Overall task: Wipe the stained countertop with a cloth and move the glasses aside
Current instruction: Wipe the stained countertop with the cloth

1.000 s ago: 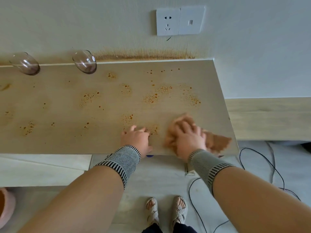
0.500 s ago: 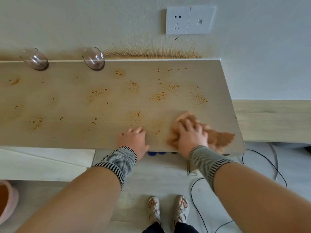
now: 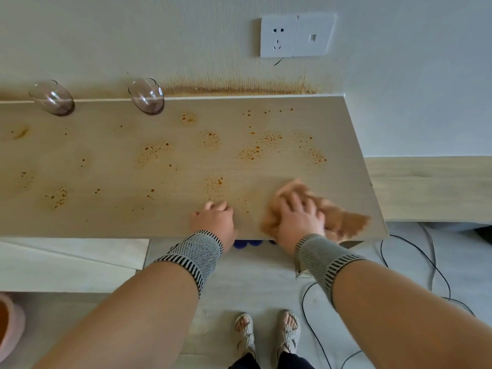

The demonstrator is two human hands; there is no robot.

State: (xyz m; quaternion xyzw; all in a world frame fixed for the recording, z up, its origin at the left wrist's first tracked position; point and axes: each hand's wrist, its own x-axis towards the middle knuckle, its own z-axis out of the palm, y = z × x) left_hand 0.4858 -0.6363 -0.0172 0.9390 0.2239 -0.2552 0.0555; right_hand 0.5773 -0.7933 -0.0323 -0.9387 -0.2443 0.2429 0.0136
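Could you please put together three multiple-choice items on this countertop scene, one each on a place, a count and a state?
1. Where do the glasses stand?
A. Along the back edge, left
B. At the front edge, right
C. On the floor

2. How many glasses are there?
A. One
B. Two
C. Four

3. What is the right hand doing?
A. Lifting a glass
B. Hanging idle
C. Pressing the cloth on the countertop

Answers:
1 A: the left glass and the right glass stand by the wall.
2 B: only those two show.
3 C: the right hand lies on the cloth on the countertop; the left hand rests beside it.
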